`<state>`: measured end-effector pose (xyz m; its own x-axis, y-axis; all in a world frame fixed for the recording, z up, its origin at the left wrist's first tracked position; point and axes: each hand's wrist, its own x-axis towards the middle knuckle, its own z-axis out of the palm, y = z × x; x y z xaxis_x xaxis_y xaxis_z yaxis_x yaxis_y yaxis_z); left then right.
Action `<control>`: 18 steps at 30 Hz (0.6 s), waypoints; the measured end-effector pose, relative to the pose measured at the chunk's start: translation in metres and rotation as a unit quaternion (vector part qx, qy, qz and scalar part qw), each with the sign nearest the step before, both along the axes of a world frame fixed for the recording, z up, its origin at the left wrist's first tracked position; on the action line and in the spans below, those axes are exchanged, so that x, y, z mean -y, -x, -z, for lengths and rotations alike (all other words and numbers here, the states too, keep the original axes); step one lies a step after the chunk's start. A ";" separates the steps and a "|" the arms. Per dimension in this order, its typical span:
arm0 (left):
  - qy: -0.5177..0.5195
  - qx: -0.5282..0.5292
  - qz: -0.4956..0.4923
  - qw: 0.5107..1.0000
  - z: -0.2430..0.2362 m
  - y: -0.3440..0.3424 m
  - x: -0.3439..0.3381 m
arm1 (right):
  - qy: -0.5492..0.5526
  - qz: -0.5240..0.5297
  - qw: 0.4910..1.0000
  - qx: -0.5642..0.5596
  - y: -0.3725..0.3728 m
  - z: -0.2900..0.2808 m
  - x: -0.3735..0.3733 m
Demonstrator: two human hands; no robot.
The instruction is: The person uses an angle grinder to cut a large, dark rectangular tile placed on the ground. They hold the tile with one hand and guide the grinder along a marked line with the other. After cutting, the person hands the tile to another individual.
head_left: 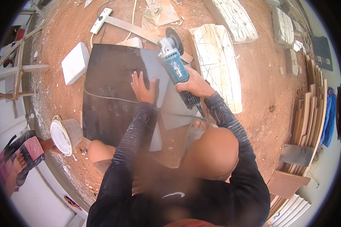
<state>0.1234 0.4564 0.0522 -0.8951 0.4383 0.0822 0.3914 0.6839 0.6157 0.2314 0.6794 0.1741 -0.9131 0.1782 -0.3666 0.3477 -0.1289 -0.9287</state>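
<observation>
My left hand lay palm down on the dark, glossy slab, its fingers and thumb spread. The fingers of my right hand were wrapped around the blue angle grinder, which I held by the slab's right side, its disc away from me. A grey cable crossed the slab; a white bucket stood near its left edge.

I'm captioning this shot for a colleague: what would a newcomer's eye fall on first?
Probably the blue angle grinder just above the picture's middle, held in the right hand with its disc toward the top edge. Next, the large dark, glossy slab left of it, with the open left hand at its right part. Then the pale, rough block right of the grinder, on reddish ground.
</observation>
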 end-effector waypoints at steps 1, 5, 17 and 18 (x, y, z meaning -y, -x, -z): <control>-0.064 0.059 0.007 0.996 -0.006 -0.017 0.009 | 0.005 0.012 1.000 -0.021 0.003 0.010 0.012; -0.287 0.482 0.088 0.823 -0.011 -0.084 0.026 | 0.040 0.041 0.997 -0.046 0.003 0.015 0.037; -0.426 0.636 0.140 0.628 -0.081 -0.073 -0.040 | 0.256 -0.017 0.963 -0.084 0.013 0.004 0.021; -0.410 0.631 0.139 0.644 -0.087 -0.069 -0.047 | 0.248 0.002 0.963 -0.108 0.014 0.008 0.018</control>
